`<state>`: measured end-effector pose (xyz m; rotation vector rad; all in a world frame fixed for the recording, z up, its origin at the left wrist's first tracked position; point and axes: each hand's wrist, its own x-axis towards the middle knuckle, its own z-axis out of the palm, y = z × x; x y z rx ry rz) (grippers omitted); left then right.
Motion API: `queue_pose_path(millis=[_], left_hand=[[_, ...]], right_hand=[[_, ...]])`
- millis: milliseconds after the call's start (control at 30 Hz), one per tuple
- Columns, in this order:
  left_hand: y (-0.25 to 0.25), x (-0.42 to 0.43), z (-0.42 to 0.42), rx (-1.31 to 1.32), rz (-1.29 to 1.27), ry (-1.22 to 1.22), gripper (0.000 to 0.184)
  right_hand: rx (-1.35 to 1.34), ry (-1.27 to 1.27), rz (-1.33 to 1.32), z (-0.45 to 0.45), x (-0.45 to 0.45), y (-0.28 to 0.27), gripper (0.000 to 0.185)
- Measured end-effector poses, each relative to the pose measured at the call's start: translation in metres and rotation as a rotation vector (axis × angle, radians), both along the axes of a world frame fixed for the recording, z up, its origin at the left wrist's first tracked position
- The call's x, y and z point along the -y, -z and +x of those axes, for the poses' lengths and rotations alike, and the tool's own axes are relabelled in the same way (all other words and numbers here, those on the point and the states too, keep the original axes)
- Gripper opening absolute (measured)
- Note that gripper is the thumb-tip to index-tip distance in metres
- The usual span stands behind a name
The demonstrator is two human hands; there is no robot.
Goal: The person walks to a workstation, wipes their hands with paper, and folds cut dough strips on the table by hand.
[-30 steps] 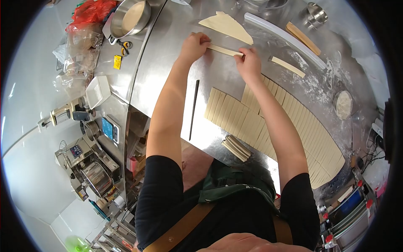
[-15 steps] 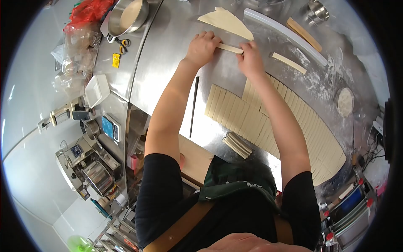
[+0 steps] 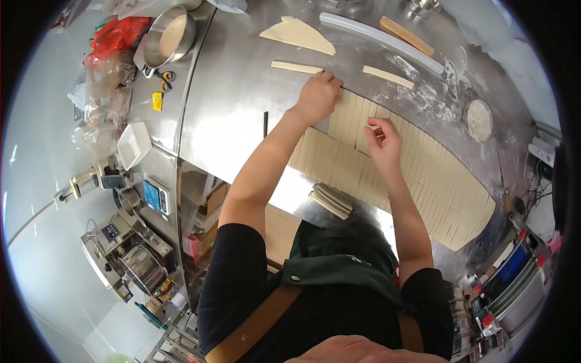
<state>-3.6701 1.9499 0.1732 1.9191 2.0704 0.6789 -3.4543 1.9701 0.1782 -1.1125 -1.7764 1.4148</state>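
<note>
A pale sheet of dough cut into many narrow strips lies on the steel table. My left hand is at its upper left edge, fingers bent together and fingertips hidden. Over the strips hovers my right hand, fingers curled with a gap from the thumb and nothing visible between them. One loose dough strip lies just beyond my left hand, another loose strip farther right. A triangular dough offcut sits behind them. Closer to my apron is a small bundle of stacked strips.
A thin dark rod lies left of my forearm. At the back are a long white bar and a wooden stick. A bowl of flour stands right; a steel pan, scissors and scale are left.
The strip both hands held by its ends now lies on the table. My left hand has moved right to the cut sheet's edge, and my right hand has drawn back over the strips.
</note>
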Motion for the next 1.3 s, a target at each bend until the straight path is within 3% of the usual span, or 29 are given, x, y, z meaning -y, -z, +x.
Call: queue_pose_path(millis=[133, 300, 567, 667, 767, 867, 967, 1067, 1200, 1300], left_hand=[[-0.004, -0.002, 0.002, -0.039, -0.086, -0.057, 0.022], [-0.008, 0.004, 0.008, 0.105, -0.095, -0.102, 0.012], [-0.075, 0.063, 0.031, 0.058, 0.079, 0.0, 0.018], [-0.097, 0.088, 0.034, 0.136, 0.101, -0.008, 0.019], [-0.115, 0.103, 0.032, 0.28, 0.123, -0.08, 0.02], [-0.127, 0.106, 0.018, 0.471, 0.051, -0.212, 0.017], [-0.11, 0.101, -0.011, 0.608, -0.036, -0.419, 0.014], [-0.063, 0.089, -0.046, 0.851, -0.006, -0.564, 0.014], [-0.032, 0.063, -0.079, 1.032, 0.03, -0.668, 0.016], [-0.023, 0.045, -0.098, 1.053, 0.013, -0.74, 0.016]], right_hand=[[-0.008, -0.021, -0.01, 0.003, 0.009, 0.005, 0.02], [-0.02, -0.095, 0.0, -0.021, 0.002, 0.001, 0.028], [0.13, -0.26, 0.262, -0.035, 0.005, 0.011, 0.048], [0.111, -0.318, 0.318, -0.037, 0.017, -0.004, 0.045], [0.121, -0.47, 0.258, -0.036, 0.024, -0.013, 0.043], [0.08, -0.512, 0.02, -0.039, 0.031, -0.003, 0.035], [-0.228, -0.289, -0.491, -0.052, 0.035, 0.008, 0.029], [-0.186, -0.176, -0.486, -0.076, 0.017, 0.016, 0.024], [0.126, -0.175, -0.106, -0.117, -0.015, 0.017, 0.021], [0.186, -0.135, 0.098, -0.143, -0.03, 0.022, 0.016]])
